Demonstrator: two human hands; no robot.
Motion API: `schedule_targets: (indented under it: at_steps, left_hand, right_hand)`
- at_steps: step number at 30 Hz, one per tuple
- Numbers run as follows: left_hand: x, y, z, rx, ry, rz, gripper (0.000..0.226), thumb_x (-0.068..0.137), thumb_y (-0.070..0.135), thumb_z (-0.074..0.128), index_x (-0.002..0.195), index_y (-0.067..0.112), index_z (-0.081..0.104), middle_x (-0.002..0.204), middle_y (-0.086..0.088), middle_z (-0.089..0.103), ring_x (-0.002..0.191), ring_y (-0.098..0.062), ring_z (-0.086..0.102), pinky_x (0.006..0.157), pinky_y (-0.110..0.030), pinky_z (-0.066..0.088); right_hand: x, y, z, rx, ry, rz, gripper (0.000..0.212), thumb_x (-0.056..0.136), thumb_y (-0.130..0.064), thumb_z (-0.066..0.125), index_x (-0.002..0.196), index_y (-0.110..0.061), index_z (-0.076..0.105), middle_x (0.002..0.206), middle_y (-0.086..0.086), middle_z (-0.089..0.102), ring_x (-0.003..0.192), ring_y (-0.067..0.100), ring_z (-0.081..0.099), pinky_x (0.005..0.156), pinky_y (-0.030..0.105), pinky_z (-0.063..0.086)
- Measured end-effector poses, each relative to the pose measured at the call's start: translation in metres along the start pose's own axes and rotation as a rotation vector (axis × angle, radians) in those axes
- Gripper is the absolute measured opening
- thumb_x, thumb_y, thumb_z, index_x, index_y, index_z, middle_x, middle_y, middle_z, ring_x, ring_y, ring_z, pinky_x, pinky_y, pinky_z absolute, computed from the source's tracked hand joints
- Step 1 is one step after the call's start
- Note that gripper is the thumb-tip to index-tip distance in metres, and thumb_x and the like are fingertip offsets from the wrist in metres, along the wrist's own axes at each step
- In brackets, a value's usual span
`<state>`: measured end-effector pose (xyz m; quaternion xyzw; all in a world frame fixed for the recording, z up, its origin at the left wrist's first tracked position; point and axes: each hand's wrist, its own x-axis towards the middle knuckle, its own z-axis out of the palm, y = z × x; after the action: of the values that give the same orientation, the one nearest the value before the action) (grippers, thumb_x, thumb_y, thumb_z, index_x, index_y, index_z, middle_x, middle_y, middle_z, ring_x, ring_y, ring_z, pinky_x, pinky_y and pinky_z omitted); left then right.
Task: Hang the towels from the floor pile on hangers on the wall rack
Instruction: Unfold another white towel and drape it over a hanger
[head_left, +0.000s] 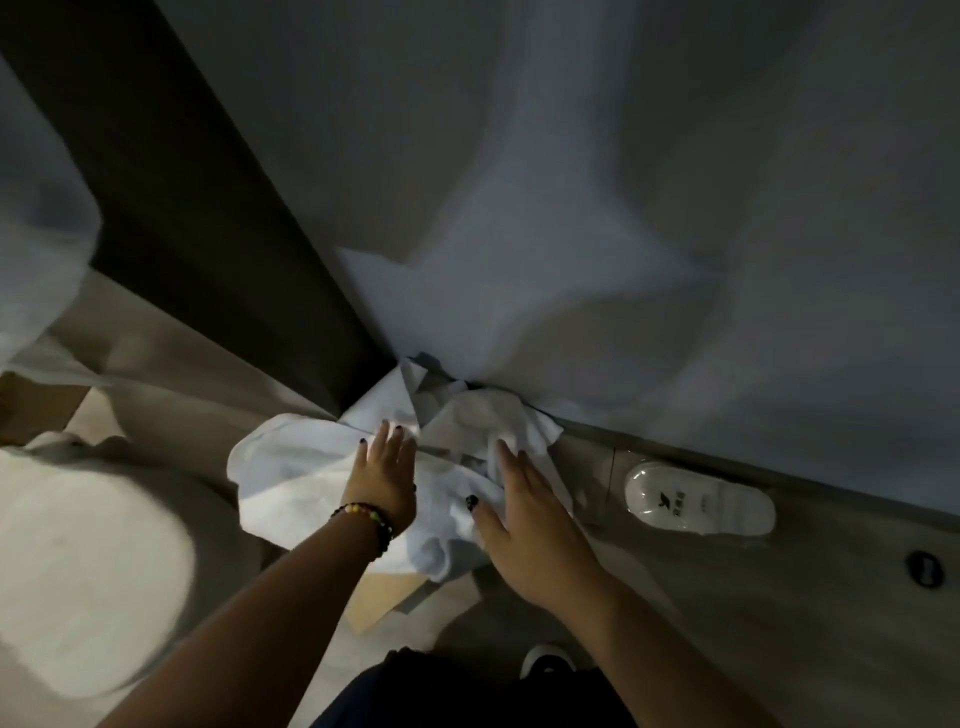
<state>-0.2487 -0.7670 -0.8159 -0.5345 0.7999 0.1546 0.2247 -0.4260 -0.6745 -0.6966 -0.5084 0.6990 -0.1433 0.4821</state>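
Observation:
A pile of white towels lies crumpled on the floor in the corner where a dark panel meets the grey wall. My left hand, a beaded bracelet on its wrist, reaches over the pile with straight fingers resting on the cloth. My right hand lies on the right part of the pile, fingers stretched out and thumb spread. Neither hand grips a towel. No hanger or wall rack is in view.
A white slipper lies by the baseboard to the right. A large pale cushion-like shape fills the lower left. A dark vertical panel rises left of the corner. My shoe shows at the bottom, and a small dark round object sits at far right.

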Motion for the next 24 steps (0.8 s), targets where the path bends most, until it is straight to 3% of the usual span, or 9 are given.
schedule_targets:
  at_steps: [2,4,9,12,13,17,21,24]
  left_hand:
    - [0.015,-0.009,0.012,0.065,0.015,-0.031,0.061,0.092,0.023,0.050,0.149,0.018,0.029,0.153,-0.008,0.029,0.145,-0.032,0.017,0.119,-0.046,0.011]
    - [0.024,-0.010,0.014,0.086,0.034,-0.013,0.045,0.092,0.021,0.049,0.136,0.021,0.045,0.134,-0.006,0.050,0.126,-0.030,0.041,0.109,-0.039,0.031]
    - [-0.013,-0.001,-0.013,-0.124,0.160,0.115,0.022,0.094,0.018,0.048,0.099,0.012,0.069,0.097,-0.014,0.063,0.085,-0.040,0.064,0.071,-0.045,0.054]
    - [-0.065,0.017,-0.063,-0.201,0.057,0.080,0.027,0.100,0.028,0.040,0.112,0.019,0.063,0.112,-0.004,0.058,0.100,-0.030,0.061,0.079,-0.039,0.051]
    - [-0.084,0.022,-0.080,-0.233,0.087,0.090,0.029,0.100,0.031,0.038,0.111,0.019,0.062,0.109,-0.003,0.058,0.098,-0.027,0.062,0.076,-0.037,0.051]
    - [-0.168,0.037,-0.151,-0.388,0.309,0.138,0.022,0.091,0.028,0.050,0.084,0.017,0.067,0.079,0.000,0.060,0.064,-0.024,0.062,0.046,-0.029,0.044]
    - [-0.228,0.046,-0.231,-0.593,0.355,0.095,0.018,0.091,0.023,0.050,0.089,0.015,0.066,0.081,-0.001,0.059,0.064,-0.024,0.059,0.052,-0.025,0.043]
    - [-0.262,0.054,-0.286,-0.715,0.449,0.085,0.015,0.091,0.018,0.054,0.084,0.013,0.066,0.078,0.002,0.057,0.065,-0.016,0.055,0.054,-0.011,0.035]
  right_hand:
    - [0.011,0.011,0.005,-0.023,0.010,-0.005,0.070,0.098,-0.039,0.044,0.153,-0.024,0.004,0.161,0.001,0.011,0.147,0.014,0.014,0.116,0.032,0.025]
    - [0.020,0.019,0.006,-0.043,0.033,-0.004,0.069,0.098,-0.039,0.045,0.153,-0.022,0.006,0.160,0.003,0.013,0.147,0.015,0.014,0.116,0.029,0.023]
    - [-0.002,0.004,-0.010,-0.108,-0.008,0.013,0.067,0.099,-0.034,0.044,0.153,-0.019,0.007,0.159,0.006,0.017,0.146,0.018,0.016,0.112,0.026,0.024]
    - [-0.040,-0.023,-0.029,-0.075,-0.085,0.062,0.064,0.099,-0.032,0.044,0.153,-0.020,0.011,0.157,0.004,0.023,0.143,0.017,0.024,0.109,0.028,0.031]
    - [-0.054,-0.034,-0.036,-0.062,-0.100,0.075,0.064,0.099,-0.032,0.045,0.152,-0.020,0.013,0.156,0.003,0.025,0.142,0.017,0.026,0.108,0.028,0.031]
    - [-0.109,-0.082,-0.074,-0.064,-0.120,0.119,0.062,0.098,-0.031,0.047,0.151,-0.021,0.018,0.153,0.003,0.031,0.139,0.018,0.032,0.106,0.029,0.034]
    - [-0.158,-0.136,-0.115,-0.063,-0.104,0.092,0.060,0.097,-0.029,0.049,0.150,-0.020,0.022,0.152,0.002,0.034,0.137,0.020,0.035,0.105,0.029,0.035]
    - [-0.183,-0.167,-0.140,-0.052,-0.065,0.044,0.059,0.096,-0.028,0.052,0.148,-0.022,0.025,0.151,0.000,0.035,0.134,0.019,0.040,0.103,0.029,0.039]
